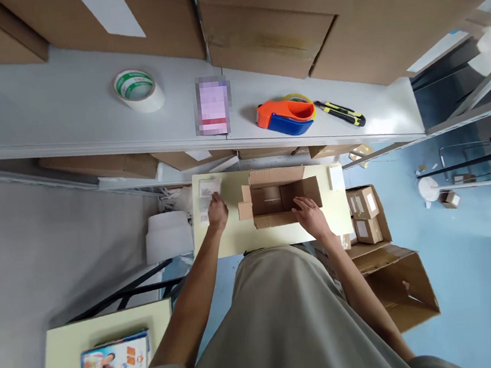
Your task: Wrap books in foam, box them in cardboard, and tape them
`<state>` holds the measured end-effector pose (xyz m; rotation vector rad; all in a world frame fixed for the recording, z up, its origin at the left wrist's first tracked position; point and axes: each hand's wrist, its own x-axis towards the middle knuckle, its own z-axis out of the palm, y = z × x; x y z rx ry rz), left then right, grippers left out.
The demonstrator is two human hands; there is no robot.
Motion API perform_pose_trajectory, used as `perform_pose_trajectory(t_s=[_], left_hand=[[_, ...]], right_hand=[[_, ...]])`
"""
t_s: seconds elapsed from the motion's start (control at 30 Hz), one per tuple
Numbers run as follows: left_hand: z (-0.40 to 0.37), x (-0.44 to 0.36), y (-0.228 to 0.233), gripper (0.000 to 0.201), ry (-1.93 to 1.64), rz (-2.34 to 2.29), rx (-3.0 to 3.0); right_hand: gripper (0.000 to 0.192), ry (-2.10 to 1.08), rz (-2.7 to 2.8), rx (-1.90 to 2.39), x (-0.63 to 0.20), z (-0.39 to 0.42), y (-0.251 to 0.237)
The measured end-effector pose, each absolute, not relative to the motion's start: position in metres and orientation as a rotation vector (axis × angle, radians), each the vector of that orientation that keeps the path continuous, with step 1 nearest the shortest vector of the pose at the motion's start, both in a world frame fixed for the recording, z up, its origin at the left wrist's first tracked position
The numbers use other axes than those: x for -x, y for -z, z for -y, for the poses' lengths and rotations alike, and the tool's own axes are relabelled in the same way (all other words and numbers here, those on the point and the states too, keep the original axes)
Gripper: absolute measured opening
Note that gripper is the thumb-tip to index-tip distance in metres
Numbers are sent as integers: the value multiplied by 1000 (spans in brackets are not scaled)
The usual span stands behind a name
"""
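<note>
I see the open cardboard box sitting near the middle of a small pale yellow table, its flaps spread outward and its inside showing bare. My right hand rests on the near right edge of that box, fingers loosely spread over the rim rather than clenched around anything. My left hand is off to the left of the box, clear of it, with its fingertips down on a small stack of papers at the table's far left corner; whether the fingers pinch a sheet or just press on it, I cannot tell from here.

At the table's far right edge lies a small white block. Beyond the table runs a long grey shelf. On it I make out a roll of white tape with green print, a blurred pink item, an orange and blue tape dispenser, and just beside that a yellow and black utility knife. Large cardboard cartons stand behind them.

On the blue floor to my right are two small sealed boxes inside a bigger open carton. At lower left, a second yellow table carries a colourful printed package.
</note>
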<state>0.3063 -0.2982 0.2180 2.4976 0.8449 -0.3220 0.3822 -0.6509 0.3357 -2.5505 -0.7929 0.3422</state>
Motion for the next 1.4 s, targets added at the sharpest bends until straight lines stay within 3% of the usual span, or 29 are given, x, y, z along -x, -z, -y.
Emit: perform_pose_trajectory(t_s=[0.13,0.3,0.47,0.6,0.7,0.9,1.1,1.4], left_hand=[[272,-284,-251,63,229,-1109,-2362],[261,-240,-323,40,-241,-1160,-1837],[305,-222,-417,48,-501,-934,-1413],[354,-246,-455,53,-478,-858,-1330],[386,-269,-454,53,-433,-796,-1304],[430,-298,-427,57,-300,-698,-1348],[437,-307,-382,60,-159,-559,-1407],[393,-293,-318,52,-140,-493,-2290]], right_hand=[[42,-434,787,2449,-392,648,-337],[40,-545,712,2172,-395,638,-356],[47,-619,620,1856,-392,616,-399],[65,-638,544,1707,-394,602,-432],[69,-646,474,1761,-401,602,-444],[58,-554,313,2019,-423,622,-425],[60,-539,242,1723,-446,643,-410],[24,-371,697,2231,-483,646,-436]])
